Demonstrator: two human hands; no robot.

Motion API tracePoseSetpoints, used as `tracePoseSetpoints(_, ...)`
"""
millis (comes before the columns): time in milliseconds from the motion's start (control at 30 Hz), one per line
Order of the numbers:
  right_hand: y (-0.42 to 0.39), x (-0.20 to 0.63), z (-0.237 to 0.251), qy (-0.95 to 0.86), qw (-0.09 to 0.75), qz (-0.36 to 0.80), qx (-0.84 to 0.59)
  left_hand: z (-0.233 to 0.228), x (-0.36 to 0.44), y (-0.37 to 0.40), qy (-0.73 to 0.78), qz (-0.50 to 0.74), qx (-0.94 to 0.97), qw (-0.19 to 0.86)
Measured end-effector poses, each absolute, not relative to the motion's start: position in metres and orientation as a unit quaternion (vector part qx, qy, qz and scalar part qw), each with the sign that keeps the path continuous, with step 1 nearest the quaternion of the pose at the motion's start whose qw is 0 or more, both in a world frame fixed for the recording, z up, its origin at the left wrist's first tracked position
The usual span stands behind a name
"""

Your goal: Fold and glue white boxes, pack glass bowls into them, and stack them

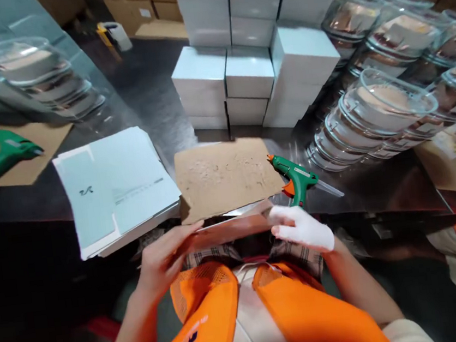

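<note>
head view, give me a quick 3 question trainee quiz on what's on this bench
1. True or false: the green glue gun lies right of the brown cardboard mat.
2. What do both hands hold? A) flat card sheet B) glue gun C) clear lid
3. What is stacked behind the mat?

Key
1. True.
2. A: the left hand and the gloved right hand hold the flat card sheet at its ends.
3. White boxes.

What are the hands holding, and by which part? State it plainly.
Both hands hold one flat sheet, seen edge-on at the table's near edge: the left hand pinches its left end, the right hand its right end.
</note>
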State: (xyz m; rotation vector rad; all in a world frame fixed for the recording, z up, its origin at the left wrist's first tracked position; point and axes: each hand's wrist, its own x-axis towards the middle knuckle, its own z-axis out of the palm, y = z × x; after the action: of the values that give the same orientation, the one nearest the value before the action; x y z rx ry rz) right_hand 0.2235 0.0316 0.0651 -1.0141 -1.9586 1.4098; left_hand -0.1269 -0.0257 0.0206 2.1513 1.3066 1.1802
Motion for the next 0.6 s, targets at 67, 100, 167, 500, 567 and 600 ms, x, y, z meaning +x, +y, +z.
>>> tracePoseSetpoints(67, 0.028, 0.216, 0.052, -0.662, 0.175, 0.659, -0.31, 0.014, -0.126, -0.026, 0.479, 0.385, 0.769, 0.173)
tracePoseSetpoints(100, 0.023, 0.209, 0.042, -0.635, 0.145, 0.704, -0.284, 0.007, -0.122, -0.028, 0.474, 0.358, 0.784, 0.18)
tracePoseSetpoints(167, 0.01, 0.195, 0.022, -0.577, 0.116, 0.767, -0.256, -0.01, -0.112, -0.033, 0.445, 0.286, 0.822, 0.21)
tracePoseSetpoints(500, -0.027, 0.232, 0.01, -0.561, 0.405, 0.57, -0.445, -0.015, -0.116, -0.043, 0.458, 0.341, 0.789, 0.228)
tracePoseSetpoints(567, -0.029, 0.229, 0.009, -0.582, 0.502, 0.384, -0.512, -0.007, -0.101, -0.035, 0.495, 0.431, 0.722, 0.219)
tracePoseSetpoints(600, -0.029, 0.223, 0.007, -0.609, 0.499, 0.329, -0.522, -0.005, -0.087, -0.031, 0.501, 0.459, 0.695, 0.236)
